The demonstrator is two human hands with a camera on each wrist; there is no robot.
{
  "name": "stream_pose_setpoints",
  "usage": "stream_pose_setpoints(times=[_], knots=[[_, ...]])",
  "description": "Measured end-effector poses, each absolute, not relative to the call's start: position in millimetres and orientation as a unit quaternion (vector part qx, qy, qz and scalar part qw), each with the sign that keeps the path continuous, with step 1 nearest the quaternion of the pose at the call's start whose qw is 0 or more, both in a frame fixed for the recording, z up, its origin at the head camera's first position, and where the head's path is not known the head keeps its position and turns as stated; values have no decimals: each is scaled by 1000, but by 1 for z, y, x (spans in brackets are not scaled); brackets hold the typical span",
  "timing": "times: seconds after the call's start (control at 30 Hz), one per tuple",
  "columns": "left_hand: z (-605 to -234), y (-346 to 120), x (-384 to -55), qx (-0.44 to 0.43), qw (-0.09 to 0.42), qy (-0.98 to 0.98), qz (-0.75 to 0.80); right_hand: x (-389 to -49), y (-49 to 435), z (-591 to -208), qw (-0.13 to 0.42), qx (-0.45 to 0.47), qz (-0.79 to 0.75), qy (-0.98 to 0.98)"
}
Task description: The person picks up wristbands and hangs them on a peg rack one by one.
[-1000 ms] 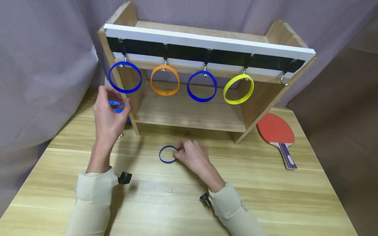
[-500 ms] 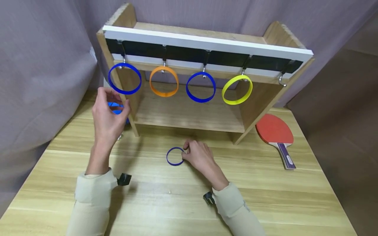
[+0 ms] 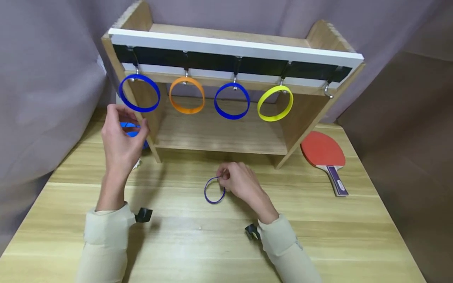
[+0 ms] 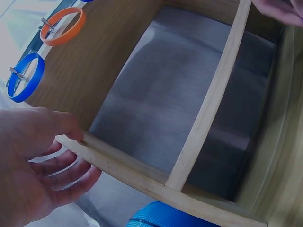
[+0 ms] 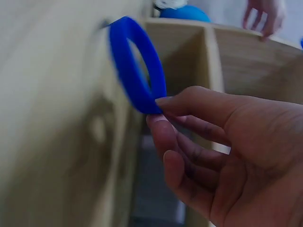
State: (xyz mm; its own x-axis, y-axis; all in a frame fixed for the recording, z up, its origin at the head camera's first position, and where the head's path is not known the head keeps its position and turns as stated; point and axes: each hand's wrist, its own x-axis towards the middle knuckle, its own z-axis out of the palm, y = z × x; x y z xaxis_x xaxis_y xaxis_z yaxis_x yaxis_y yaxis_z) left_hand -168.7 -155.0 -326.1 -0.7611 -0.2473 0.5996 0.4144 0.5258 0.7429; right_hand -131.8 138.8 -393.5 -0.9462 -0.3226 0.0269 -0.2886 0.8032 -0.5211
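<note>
My right hand (image 3: 242, 181) pinches a blue wristband (image 5: 124, 66) at its edge, between thumb and fingertips. In the head view the band hangs low over the table, in front of the wooden shelf (image 3: 219, 133). My left hand (image 4: 33, 165) grips the shelf's left side panel (image 4: 123, 168), thumb on the front edge and fingers along the outer face. From metal hooks on the shelf's top rail hang a blue band (image 3: 141, 110), an orange band (image 3: 186, 111), a second blue band (image 3: 231, 116) and a yellow band (image 3: 275, 118). The rightmost hook (image 3: 328, 92) is bare.
A red table tennis bat (image 3: 323, 151) lies on the wooden table (image 3: 184, 251), right of the shelf. Behind my left hand, against the shelf's left side, is a textured blue ball (image 4: 165, 215). Grey curtain (image 3: 46, 78) hangs behind and at the left.
My right hand has shifted a little right with the blue wristband, which is now tilted more upright. My left hand stays at the shelf's side. The head view has shifted slightly.
</note>
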Motion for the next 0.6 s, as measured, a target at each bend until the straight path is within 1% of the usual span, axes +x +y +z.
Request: stream_pose_setpoints(times=[0.23,0.33,0.43,0.5,0.6], knots=[[-327,-156,-168,-50,344,-800,-489,-117,164,-350,-16,-179,-294,939],[-327,-157,-168,-47,348,-800,-487,-106,179,-322,-75,-192,-302,931],[-327,-157,-169,-44,347,-799,-488,-94,196,-290,-180,-209,-313,909],[-327,-157,-170,-45,345,-800,-489,-87,207,-268,-271,-209,-309,888],[-326,-155,-170,-48,342,-800,-491,-82,222,-237,-413,-169,-292,846]])
